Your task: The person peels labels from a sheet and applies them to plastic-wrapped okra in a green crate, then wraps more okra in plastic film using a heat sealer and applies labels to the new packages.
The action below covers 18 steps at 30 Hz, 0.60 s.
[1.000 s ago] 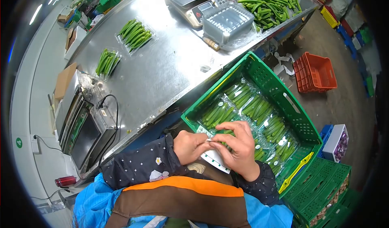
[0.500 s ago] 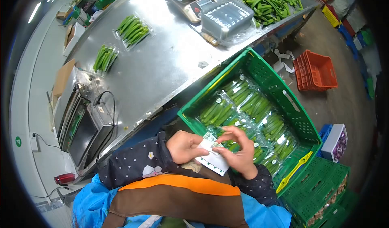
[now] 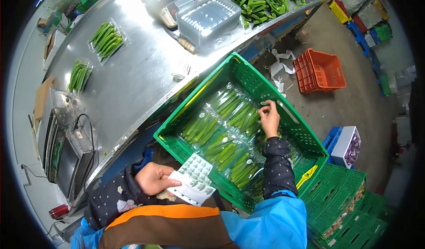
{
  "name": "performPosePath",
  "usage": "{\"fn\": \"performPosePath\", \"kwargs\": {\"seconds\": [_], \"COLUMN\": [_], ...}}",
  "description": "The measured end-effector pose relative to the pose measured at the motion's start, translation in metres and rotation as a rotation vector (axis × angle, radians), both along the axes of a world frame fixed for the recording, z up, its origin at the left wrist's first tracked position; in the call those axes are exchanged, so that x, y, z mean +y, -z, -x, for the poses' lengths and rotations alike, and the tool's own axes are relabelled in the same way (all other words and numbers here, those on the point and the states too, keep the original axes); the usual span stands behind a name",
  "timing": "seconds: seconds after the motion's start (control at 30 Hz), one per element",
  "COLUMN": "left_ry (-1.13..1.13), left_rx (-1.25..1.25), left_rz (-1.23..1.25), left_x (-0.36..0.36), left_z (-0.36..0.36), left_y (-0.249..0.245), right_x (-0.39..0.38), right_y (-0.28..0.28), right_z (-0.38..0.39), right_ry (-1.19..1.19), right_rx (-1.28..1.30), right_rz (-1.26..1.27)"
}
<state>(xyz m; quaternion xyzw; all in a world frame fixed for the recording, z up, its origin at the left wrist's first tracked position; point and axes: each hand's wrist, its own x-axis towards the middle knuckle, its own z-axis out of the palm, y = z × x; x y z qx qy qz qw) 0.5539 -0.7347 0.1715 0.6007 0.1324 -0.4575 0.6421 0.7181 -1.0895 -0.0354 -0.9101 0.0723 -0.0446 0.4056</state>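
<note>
My left hand (image 3: 155,178) is closed on a folded sheet of small labels (image 3: 193,178) at the near side of the green crate (image 3: 178,112). Inside the crate lie several clear-wrapped packs of okra (image 3: 202,127), some with a round white label. My right hand (image 3: 270,119) reaches over the crate's far right part, thumb and forefinger pinched on a small pale round sticker (image 3: 267,103) above the packs.
Two okra packs (image 3: 107,41) lie on the metal table (image 3: 137,76), with a scale (image 3: 167,16), clear trays (image 3: 208,19) and loose okra (image 3: 265,1). Red crates (image 3: 318,72) stand on the floor. Stacked green crates (image 3: 334,196) are at the lower right.
My right hand has left the label sheet and moved out over the crate. My left hand keeps the sheet, now more spread out. The view has shifted right.
</note>
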Motion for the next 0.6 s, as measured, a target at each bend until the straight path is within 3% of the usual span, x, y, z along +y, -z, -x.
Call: {"fn": "performPosePath", "kwargs": {"seconds": [0.27,0.43,0.6], "left_ry": [-0.074,-0.165,-0.184], "left_rx": [0.012,0.034,0.050], "left_rz": [-0.138,-0.122,-0.116], "left_x": [0.006,0.007,0.005], "left_z": [0.004,0.007,0.007], "left_y": [-0.002,-0.001,-0.001], "right_x": [0.008,0.007,0.016], "right_y": [0.028,0.043,0.048], "right_z": [-0.028,-0.026,-0.028], "right_ry": [-0.076,-0.071,-0.061], "right_rx": [0.106,-0.018,0.024], "right_rz": [0.019,0.104,0.177]}}
